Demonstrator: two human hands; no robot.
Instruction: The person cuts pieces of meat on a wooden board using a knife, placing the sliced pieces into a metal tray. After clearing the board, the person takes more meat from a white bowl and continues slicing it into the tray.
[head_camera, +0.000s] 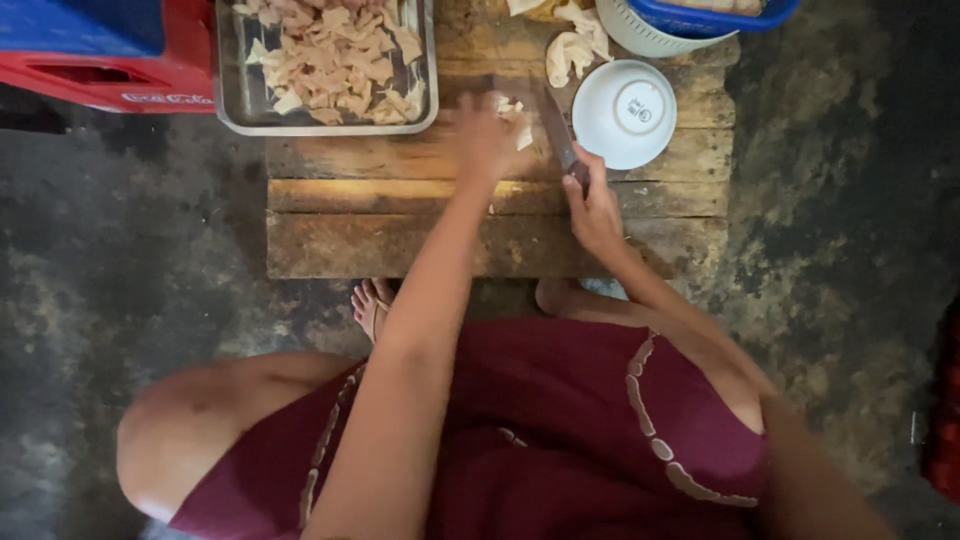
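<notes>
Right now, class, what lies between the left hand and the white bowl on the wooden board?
In the head view, the knife blade lies between the left hand and the white bowl, held by the right hand.

Dark, mottled concrete floor (130, 250) — low plank table (400, 240), dim light.

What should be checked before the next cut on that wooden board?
1. Knife gripped by its handle in the right hand: ok.
2. Left hand steadies the pale pieces: ok.
3. Left fingers away from the blade: cannot tell, the hand is blurred.
4. Board lies flat on the floor: ok.
5. Tray of cut pieces within reach beside the left hand: ok.
6. White bowl close beside the blade, may crowd the stroke: not ok.
</notes>
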